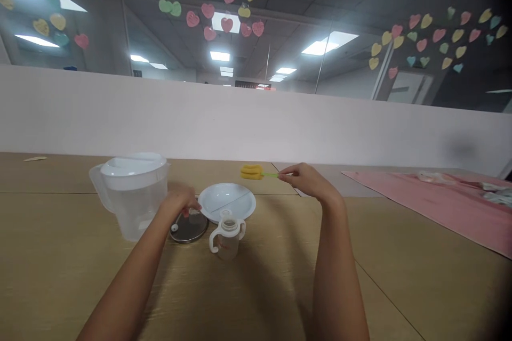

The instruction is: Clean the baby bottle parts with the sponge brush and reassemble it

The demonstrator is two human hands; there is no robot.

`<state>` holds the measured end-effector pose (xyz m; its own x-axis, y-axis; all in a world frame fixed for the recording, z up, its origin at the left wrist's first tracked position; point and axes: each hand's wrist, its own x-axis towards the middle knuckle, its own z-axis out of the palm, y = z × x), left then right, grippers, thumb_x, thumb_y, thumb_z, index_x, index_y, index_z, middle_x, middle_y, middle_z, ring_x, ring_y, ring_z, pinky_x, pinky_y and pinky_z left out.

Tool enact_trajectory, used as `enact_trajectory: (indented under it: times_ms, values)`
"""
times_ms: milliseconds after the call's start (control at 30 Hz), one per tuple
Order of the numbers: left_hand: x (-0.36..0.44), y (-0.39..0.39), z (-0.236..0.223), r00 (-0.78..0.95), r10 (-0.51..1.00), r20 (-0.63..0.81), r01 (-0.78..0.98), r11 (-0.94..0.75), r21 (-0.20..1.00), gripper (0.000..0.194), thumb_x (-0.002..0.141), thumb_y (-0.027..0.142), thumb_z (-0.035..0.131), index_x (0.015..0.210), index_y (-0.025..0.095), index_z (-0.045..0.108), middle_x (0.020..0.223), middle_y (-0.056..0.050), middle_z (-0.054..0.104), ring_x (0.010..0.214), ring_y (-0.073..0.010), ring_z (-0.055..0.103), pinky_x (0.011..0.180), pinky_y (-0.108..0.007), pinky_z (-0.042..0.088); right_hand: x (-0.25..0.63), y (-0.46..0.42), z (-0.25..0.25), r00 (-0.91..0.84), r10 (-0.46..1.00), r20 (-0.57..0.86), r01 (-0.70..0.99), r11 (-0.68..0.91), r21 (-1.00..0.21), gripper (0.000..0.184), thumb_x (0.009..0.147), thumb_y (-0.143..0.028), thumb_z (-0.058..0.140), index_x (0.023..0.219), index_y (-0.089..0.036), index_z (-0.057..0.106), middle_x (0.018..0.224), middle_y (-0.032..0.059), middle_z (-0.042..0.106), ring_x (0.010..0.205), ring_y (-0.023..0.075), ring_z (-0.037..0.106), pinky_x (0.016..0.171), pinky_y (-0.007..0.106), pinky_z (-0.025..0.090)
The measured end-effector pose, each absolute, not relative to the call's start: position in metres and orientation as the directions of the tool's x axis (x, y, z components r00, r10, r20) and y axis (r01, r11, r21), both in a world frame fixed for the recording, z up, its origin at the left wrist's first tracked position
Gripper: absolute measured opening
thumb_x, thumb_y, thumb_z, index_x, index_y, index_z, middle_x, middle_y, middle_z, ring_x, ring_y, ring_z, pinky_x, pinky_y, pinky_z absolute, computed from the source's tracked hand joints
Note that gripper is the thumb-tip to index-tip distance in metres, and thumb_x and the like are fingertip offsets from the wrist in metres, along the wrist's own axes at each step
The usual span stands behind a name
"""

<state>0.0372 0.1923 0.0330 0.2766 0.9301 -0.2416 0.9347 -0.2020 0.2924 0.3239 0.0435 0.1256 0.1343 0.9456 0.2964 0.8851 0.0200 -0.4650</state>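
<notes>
On my screen the pitcher's clear plastic, the plate's glossy, the lid's glass and metal, the brush rough sponge.

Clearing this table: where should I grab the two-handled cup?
Grip the cup by its right handle from your right: it stands upright, and that loop faces away from the lid, while the left handle sits close to it.

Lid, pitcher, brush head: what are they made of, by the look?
The lid looks like clear glass with a polished steel rim: see-through centre, bright metallic edge. The pitcher looks like glossy translucent plastic, with an opaque white top. The brush head looks like matte yellow foam sponge, with soft rounded edges; its pores are too small to see.
</notes>
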Motion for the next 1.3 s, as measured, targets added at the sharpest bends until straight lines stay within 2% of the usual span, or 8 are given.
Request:
enact_trajectory:
  times_ms: [333,600,700,767,933,1000,1167,1300]
  values:
    - [0.027,0.206,0.012,0.314,0.891,-0.328,0.904,-0.176,0.39,0.023,0.041,0.024,0.075,0.039,0.017,0.053,0.04,-0.006,0.057,0.043,-0.0202,0.056,0.05,-0.031,0.047,0.324,0.046,0.126,0.163,0.949,0.269,0.892,-0.026,-0.451,0.03,0.077,-0.039,0.054,0.088,-0.02,0.073,0.07,0.0037,0.063,0.063,0.0155,0.052,0.057,0.025,0.039]
    - [0.036,0.194,0.008,0.292,0.88,-0.375,0.923,-0.156,0.353,0.024,0.042,0.02,0.075,0.038,0.017,0.051,0.043,-0.006,0.059,0.05,-0.0225,0.06,0.053,-0.032,0.049,0.323,0.046,0.126,0.162,0.952,0.259,0.892,-0.029,-0.452,0.031,0.078,-0.039,0.054,0.092,-0.019,0.072,0.068,0.0033,0.061,0.062,0.0148,0.051,0.057,0.025,0.039]
    - [0.033,0.193,0.023,0.288,0.9,-0.327,0.938,-0.196,0.286,0.021,0.042,0.02,0.076,0.043,0.017,0.055,0.047,-0.007,0.061,0.054,-0.0259,0.062,0.059,-0.036,0.049,0.324,0.046,0.125,0.169,0.95,0.262,0.89,-0.033,-0.454,0.03,0.079,-0.039,0.054,0.092,-0.019,0.072,0.068,0.0034,0.061,0.061,0.0144,0.051,0.057,0.025,0.039]
    - [0.033,0.189,0.037,0.304,0.919,-0.25,0.938,-0.243,0.249,0.019,0.045,0.024,0.076,0.058,0.017,0.064,0.058,-0.008,0.066,0.065,-0.0293,0.064,0.066,-0.038,0.049,0.325,0.046,0.125,0.166,0.949,0.268,0.889,-0.026,-0.456,0.03,0.079,-0.038,0.054,0.092,-0.018,0.072,0.069,0.0038,0.061,0.061,0.014,0.05,0.056,0.025,0.038]
    - [0.061,0.172,0.047,0.496,0.864,0.086,0.84,-0.503,0.203,0.036,0.074,0.04,0.056,0.103,0.022,0.066,0.101,-0.009,0.069,0.091,-0.0258,0.063,0.076,-0.033,0.047,0.324,0.047,0.123,0.162,0.946,0.28,0.883,-0.012,-0.47,0.029,0.079,-0.038,0.054,0.091,-0.018,0.072,0.072,0.0038,0.063,0.061,0.013,0.05,0.056,0.024,0.039]
    - [0.08,0.167,0.037,0.574,0.816,0.071,0.794,-0.575,0.198,0.034,0.081,0.037,0.047,0.104,0.022,0.067,0.102,-0.009,0.069,0.089,-0.0227,0.064,0.077,-0.03,0.046,0.322,0.047,0.123,0.151,0.948,0.28,0.883,-0.002,-0.469,0.029,0.079,-0.037,0.053,0.09,-0.019,0.072,0.072,0.0034,0.063,0.06,0.0128,0.05,0.056,0.024,0.038]
    - [0.106,0.171,0.004,0.577,0.817,0.008,0.801,-0.567,0.192,0.032,0.075,0.038,0.055,0.094,0.018,0.072,0.099,-0.014,0.069,0.092,-0.0287,0.063,0.072,-0.032,0.046,0.318,0.047,0.123,0.119,0.948,0.295,0.893,0.027,-0.448,0.029,0.08,-0.037,0.052,0.091,-0.019,0.073,0.069,0.0031,0.062,0.059,0.0128,0.05,0.055,0.024,0.037]
    - [0.106,0.177,-0.007,0.607,0.795,0.008,0.771,-0.591,0.236,0.026,0.072,0.032,0.058,0.09,0.019,0.073,0.096,-0.011,0.071,0.088,-0.0265,0.064,0.07,-0.03,0.045,0.314,0.047,0.123,0.124,0.947,0.297,0.897,0.021,-0.441,0.028,0.08,-0.035,0.053,0.091,-0.019,0.073,0.071,0.0032,0.063,0.06,0.0128,0.05,0.054,0.024,0.036]
